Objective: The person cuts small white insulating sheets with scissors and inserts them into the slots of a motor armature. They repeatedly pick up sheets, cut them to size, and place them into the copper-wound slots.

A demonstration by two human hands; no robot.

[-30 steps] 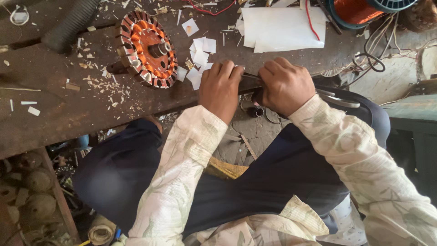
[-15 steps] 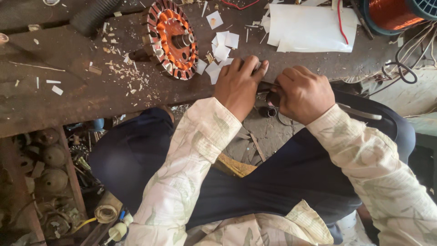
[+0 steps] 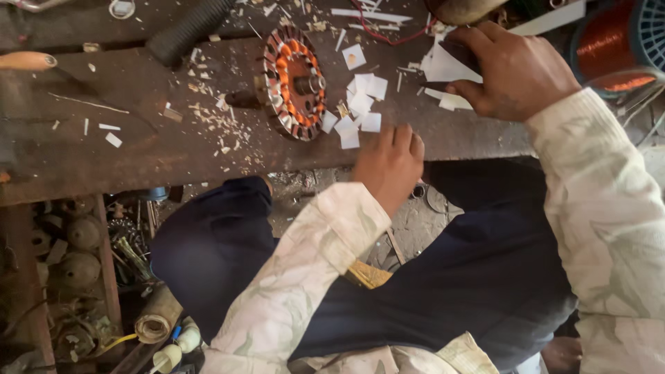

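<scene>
Right hand (image 3: 516,69) rose — onto paper sheet (image 3: 443,66)

Bare bench (image 3: 138,149) left; stator (image 3: 294,83), paper squares (image 3: 360,111) seemingly crowd centre.

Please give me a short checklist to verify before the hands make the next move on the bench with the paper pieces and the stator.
1. Left hand resting at the bench edge by the paper squares: ok.
2. Right hand touching the white sheets: ok.
3. Right hand's grip on a sheet: cannot tell.
4. Stator standing on the bench, apart from both hands: ok.
5. Bench free of scraps: not ok.
</scene>
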